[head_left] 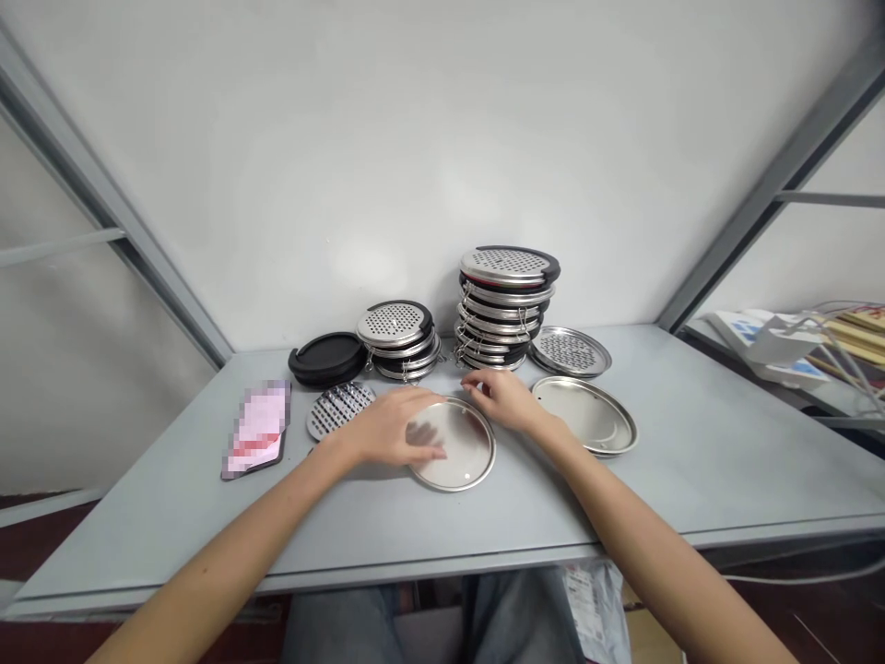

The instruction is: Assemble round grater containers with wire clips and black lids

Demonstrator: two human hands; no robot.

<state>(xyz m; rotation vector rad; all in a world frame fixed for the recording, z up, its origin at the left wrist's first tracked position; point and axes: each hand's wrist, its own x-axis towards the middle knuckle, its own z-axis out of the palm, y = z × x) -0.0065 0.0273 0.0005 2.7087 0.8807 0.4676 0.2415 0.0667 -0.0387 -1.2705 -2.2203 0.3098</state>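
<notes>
A round, shallow metal plate with a raised rim lies on the grey table in front of me. Over its left side is my left hand, thumb and fingers spread, holding nothing. My right hand is just beyond the plate's upper right edge, its fingers curled; whether something small is between them is too small to tell. To the left, partly behind my left hand, lies a round slotted metal grater disc. More shallow metal plates rest to the right, beside my right forearm.
Behind stand a tall stack of perforated discs with black rims and wire clips and a shorter stack. Black round lids and a phone are at left. Grater discs lie back right. Metal frame bars flank the table.
</notes>
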